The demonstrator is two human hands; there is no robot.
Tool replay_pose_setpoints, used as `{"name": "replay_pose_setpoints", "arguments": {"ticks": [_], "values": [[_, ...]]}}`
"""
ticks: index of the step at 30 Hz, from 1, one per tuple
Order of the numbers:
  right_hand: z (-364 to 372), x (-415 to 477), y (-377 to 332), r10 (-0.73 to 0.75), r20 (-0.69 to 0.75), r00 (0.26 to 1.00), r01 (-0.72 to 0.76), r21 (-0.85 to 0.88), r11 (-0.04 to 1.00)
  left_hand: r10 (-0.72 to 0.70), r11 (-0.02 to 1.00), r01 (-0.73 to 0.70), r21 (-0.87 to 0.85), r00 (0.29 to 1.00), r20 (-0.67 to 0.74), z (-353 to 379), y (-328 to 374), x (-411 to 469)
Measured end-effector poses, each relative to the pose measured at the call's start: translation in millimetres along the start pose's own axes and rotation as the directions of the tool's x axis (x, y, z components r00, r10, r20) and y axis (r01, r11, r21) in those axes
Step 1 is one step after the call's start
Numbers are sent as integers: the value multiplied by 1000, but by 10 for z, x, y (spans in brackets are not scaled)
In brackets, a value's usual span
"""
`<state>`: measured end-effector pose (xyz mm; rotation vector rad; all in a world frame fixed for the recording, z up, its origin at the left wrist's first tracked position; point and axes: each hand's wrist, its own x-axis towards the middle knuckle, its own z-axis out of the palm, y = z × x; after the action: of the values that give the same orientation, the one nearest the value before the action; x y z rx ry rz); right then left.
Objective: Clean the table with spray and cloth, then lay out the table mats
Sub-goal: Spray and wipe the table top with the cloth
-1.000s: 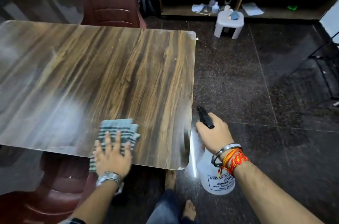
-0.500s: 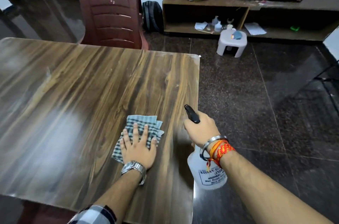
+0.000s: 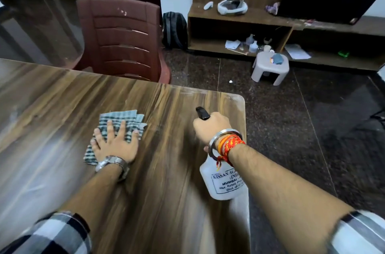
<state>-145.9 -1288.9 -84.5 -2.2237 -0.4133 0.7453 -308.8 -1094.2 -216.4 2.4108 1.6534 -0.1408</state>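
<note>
A dark wood-grain table fills the left and centre of the view. My left hand lies flat with spread fingers on a folded green-and-white checked cloth, pressing it onto the tabletop. My right hand grips the neck of a translucent white spray bottle with a black nozzle, held above the table's right edge with the nozzle aimed at the far right corner. No table mats are in view.
A maroon plastic chair stands at the table's far side. On the dark floor to the right are a small white stool and a black backpack. A low wooden shelf unit with clutter lines the back wall.
My left hand has slid the cloth away from the near edge toward the table's middle. My right hand has brought the spray bottle in over the table's right edge.
</note>
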Motion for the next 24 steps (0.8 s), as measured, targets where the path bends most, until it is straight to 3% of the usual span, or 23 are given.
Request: {"name": "replay_pose_setpoints", "arguments": {"ticks": [5, 9, 13, 19, 24], "values": [[-214, 332, 216, -19, -25, 999, 18, -66, 998, -95, 995, 96, 24, 995, -32, -52, 129, 593], [-701, 372, 541, -71, -184, 980, 57, -82, 995, -61, 998, 61, 19, 998, -26, -94, 703, 911], [-1155, 353, 850, -42, -312, 949, 13, -92, 996, 198, 979, -198, 43, 980, -12, 54, 1737, 940], [-1374, 278, 1087, 21, -341, 940, -46, -65, 997, 569, 821, -571, 22, 820, 60, 457, 3318, -12], [-1333, 222, 1080, 43, -336, 941, -63, -50, 997, 673, 736, -676, 2, 733, 101, 535, 3560, -378]]}}
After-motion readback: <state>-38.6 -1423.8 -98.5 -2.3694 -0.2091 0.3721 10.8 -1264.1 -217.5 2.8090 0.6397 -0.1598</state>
